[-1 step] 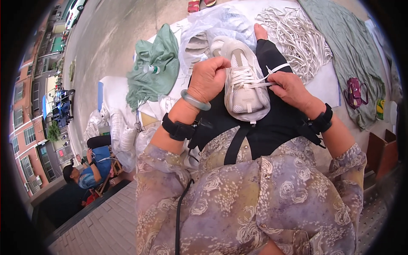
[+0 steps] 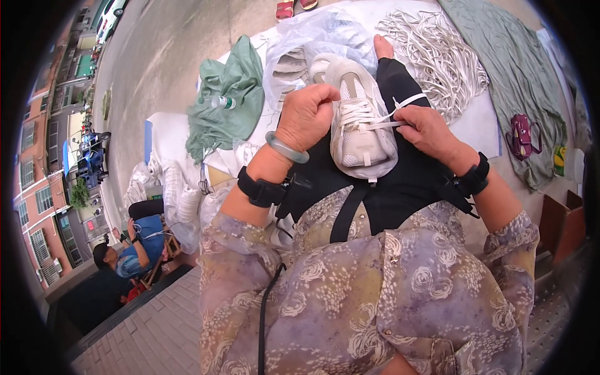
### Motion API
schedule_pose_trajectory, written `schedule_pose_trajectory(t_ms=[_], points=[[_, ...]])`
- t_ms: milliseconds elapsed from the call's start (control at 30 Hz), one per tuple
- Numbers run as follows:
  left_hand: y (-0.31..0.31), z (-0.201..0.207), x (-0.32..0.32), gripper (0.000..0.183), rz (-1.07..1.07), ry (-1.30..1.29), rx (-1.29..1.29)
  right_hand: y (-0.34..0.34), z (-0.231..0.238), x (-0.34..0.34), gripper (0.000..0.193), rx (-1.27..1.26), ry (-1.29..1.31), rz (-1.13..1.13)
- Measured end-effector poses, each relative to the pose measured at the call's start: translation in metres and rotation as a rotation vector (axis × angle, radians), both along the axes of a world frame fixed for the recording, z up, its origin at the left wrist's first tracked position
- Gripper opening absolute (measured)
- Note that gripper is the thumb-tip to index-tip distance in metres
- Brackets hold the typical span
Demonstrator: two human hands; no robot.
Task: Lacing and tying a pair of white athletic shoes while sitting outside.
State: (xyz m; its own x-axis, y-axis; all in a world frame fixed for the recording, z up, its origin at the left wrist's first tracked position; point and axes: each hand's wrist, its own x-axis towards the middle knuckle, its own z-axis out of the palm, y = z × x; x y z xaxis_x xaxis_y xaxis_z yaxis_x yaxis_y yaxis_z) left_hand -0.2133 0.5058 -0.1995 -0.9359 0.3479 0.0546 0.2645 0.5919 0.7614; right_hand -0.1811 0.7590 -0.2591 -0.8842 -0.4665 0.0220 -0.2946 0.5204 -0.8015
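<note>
Head view: shoe (image 2: 364,145) on lap (image 2: 317,167); right hand (image 2: 427,130) pinches white lace (image 2: 386,124); left hand (image 2: 305,116) curled beside shoe, grip unclear. Shoe judged light, soft-sided; lace limp, possibly slippery. Best hold: sole edge (image 2: 392,164).

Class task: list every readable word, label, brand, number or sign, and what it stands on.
No text is readable.
Clear plastic bottle with green-and-white label: print too small.
Yellow-and-green package, right edge: too blurred.
White-and-beige lace-up shoe: any marking too faint.
</note>
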Motion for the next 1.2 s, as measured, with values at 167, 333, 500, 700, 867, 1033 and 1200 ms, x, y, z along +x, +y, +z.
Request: schedule_pose_trajectory(t_ms=[167,333,500,700,867,1033,1200], points=[[0.014,0.003,0.015,0.022,-0.278,0.187,-0.253,0.001,-0.002,0.002,0.018,-0.022,-0.009,-0.032],[0.028,-0.013,0.020,0.017,-0.445,0.378,-0.542,0.000,0.002,0.005,0.020,-0.076,-0.037,-0.056],[0.017,-0.025,0.018,0.009,-0.330,0.282,-0.300,-0.003,-0.005,0.007,0.021,-0.080,0.000,-0.083],[-0.012,-0.012,0.001,0.019,-0.249,-0.448,0.058,-0.007,-0.003,0.008,0.023,-0.069,0.007,-0.074],[0.001,0.004,0.008,0.012,-0.441,-0.018,-0.365,-0.008,-0.006,0.007,0.023,-0.037,-0.011,-0.062],[0.027,-0.003,0.029,0.009,-0.380,0.113,-0.336,-0.008,-0.006,0.007,0.020,-0.040,0.046,-0.081],[0.023,-0.002,0.028,0.010,-0.314,0.019,-0.444,-0.001,0.001,0.007,0.013,-0.041,-0.005,-0.106]])
